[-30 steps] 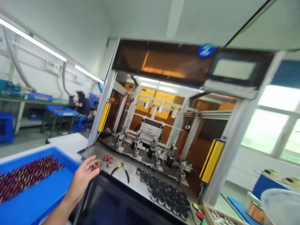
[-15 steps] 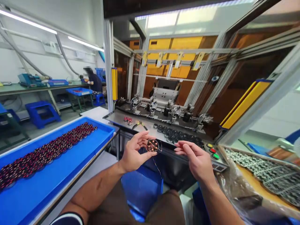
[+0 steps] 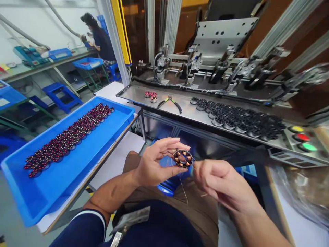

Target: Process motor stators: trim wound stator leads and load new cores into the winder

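Where the bench [image 3: 123,131] stands at far left, I've got a blue tray [image 3: 108,132] with packed rows of wound rings [image 3: 69,135]. Next, red rings [image 3: 150,96] sit on the machine's metal ledge [image 3: 140,93], with the left hand [image 3: 164,163] nearer the camera, half open, thumb and fingers around the edge of a copper-wound ring [image 3: 182,164] above the lap. Pliers [image 3: 170,98], handles spread, lie on the ledge. Loose wire [image 3: 183,189] dangles below the held ring. Right hand [image 3: 218,180]: fingertips pinched together on a thin wire [image 3: 194,160] at the ring's right edge. Then black rings [image 3: 239,118] in a crowded patch, push buttons [image 3: 301,137] rightmost.
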A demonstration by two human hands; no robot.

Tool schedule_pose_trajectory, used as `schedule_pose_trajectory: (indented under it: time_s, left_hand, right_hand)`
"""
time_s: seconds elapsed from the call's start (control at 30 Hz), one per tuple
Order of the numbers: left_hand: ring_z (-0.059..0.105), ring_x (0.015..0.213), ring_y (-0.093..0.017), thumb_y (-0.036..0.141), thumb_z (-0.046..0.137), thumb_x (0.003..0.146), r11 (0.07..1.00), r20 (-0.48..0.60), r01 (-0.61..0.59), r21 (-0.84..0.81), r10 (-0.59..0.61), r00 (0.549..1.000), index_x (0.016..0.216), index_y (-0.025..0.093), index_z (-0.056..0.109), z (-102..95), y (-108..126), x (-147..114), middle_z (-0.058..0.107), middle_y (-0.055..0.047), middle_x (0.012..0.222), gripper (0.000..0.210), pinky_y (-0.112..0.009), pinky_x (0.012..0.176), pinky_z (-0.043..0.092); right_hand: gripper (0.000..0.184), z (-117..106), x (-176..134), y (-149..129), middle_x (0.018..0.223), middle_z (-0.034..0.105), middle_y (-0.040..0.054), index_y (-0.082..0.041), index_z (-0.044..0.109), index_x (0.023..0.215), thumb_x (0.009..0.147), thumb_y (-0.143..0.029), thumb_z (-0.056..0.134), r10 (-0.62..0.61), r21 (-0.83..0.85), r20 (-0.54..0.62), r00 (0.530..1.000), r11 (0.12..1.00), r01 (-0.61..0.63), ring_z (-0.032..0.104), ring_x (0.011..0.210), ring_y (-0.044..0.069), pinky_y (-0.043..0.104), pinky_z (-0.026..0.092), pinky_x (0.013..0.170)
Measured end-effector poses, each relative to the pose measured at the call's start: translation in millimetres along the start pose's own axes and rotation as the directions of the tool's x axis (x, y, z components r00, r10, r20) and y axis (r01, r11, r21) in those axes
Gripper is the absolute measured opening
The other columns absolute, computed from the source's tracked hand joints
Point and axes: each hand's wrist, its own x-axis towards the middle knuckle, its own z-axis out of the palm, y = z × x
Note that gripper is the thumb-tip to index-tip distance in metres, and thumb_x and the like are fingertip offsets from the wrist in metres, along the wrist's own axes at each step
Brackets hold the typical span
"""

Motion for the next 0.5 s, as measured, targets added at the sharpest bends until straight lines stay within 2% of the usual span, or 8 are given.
schedule_pose_trajectory:
  time_s: [0.07,0.1,0.13,0.2,0.3,0.4,0.5]
  left_hand:
    - [0.074,0.098,-0.019,0.030,0.076,0.083,0.999,-0.004,0.051,0.004,-0.051,0.999,0.132,0.021,0.047,0.5,-2.5,-2.2,0.074,-0.010,0.115,0.058,-0.028,0.086,0.062]
    - [0.074,0.097,-0.019,0.032,0.077,0.083,0.998,-0.007,0.059,0.011,-0.059,0.998,0.132,0.021,0.047,1.3,-3.9,-2.9,0.074,-0.010,0.114,0.058,-0.029,0.086,0.062]
    - [0.074,0.096,-0.019,0.032,0.077,0.082,0.999,-0.012,0.053,0.015,-0.053,0.999,0.132,0.021,0.048,2.6,-5.4,-3.1,0.074,-0.010,0.112,0.058,-0.029,0.085,0.062]
    - [0.074,0.092,-0.017,0.029,0.077,0.082,1.000,-0.019,0.020,0.011,-0.020,1.000,0.132,0.022,0.049,6.0,-8.9,-2.3,0.074,-0.008,0.111,0.058,-0.026,0.082,0.062]
    - [0.073,0.087,-0.014,0.025,0.077,0.082,1.000,-0.022,-0.006,0.003,0.006,1.000,0.133,0.023,0.049,11.7,-14.2,0.4,0.073,-0.007,0.109,0.058,-0.024,0.080,0.061]
    - [0.073,0.088,-0.015,0.028,0.077,0.082,1.000,-0.010,0.021,0.022,-0.021,1.000,0.133,0.022,0.050,14.8,-18.4,1.0,0.073,-0.007,0.107,0.058,-0.025,0.080,0.061]
    - [0.073,0.092,-0.017,0.029,0.079,0.080,0.997,-0.006,0.073,0.018,-0.073,0.997,0.132,0.021,0.050,15.1,-20.8,-1.0,0.074,-0.008,0.108,0.060,-0.026,0.082,0.061]
  right_hand:
    - [0.044,-12.7,-2.0,11.9,0.049,0.056,0.0006,-0.018,0.064,0.053,0.077,-0.051,0.080,0.082,-0.042,0.187,0.979,0.996,-0.075,0.048,0.046,0.011,0.024,0.034,0.047]
    - [0.039,-15.7,-3.0,19.1,0.052,0.060,0.0019,-0.018,0.068,0.058,0.075,-0.049,0.082,0.138,-0.052,0.205,0.969,0.990,-0.130,0.051,0.047,0.011,0.024,0.037,0.048]
    - [0.034,-15.6,-3.8,26.3,0.056,0.064,0.0027,-0.018,0.072,0.064,0.073,-0.049,0.084,0.184,-0.020,0.169,0.968,0.983,-0.183,0.054,0.048,0.012,0.024,0.040,0.048]
    - [0.036,-7.1,-4.7,38.7,0.064,0.069,0.0036,-0.018,0.075,0.075,0.067,-0.051,0.088,0.233,0.156,0.024,0.972,0.960,-0.233,0.059,0.052,0.013,0.023,0.046,0.049]
    - [0.042,14.9,-5.4,47.4,0.062,0.068,0.0029,-0.017,0.074,0.075,0.061,-0.051,0.091,0.236,0.402,-0.088,0.968,0.897,-0.182,0.058,0.048,0.012,0.021,0.045,0.043]
    - [0.037,30.6,-8.2,47.2,0.050,0.062,-0.0004,-0.016,0.069,0.067,0.060,-0.044,0.093,0.266,0.456,-0.168,0.949,0.875,-0.164,0.048,0.037,0.008,0.018,0.037,0.036]
    - [0.039,35.1,-13.4,48.4,0.045,0.058,-0.0010,-0.016,0.066,0.062,0.060,-0.045,0.093,0.285,0.413,-0.168,0.944,0.890,-0.195,0.043,0.035,0.006,0.016,0.032,0.035]
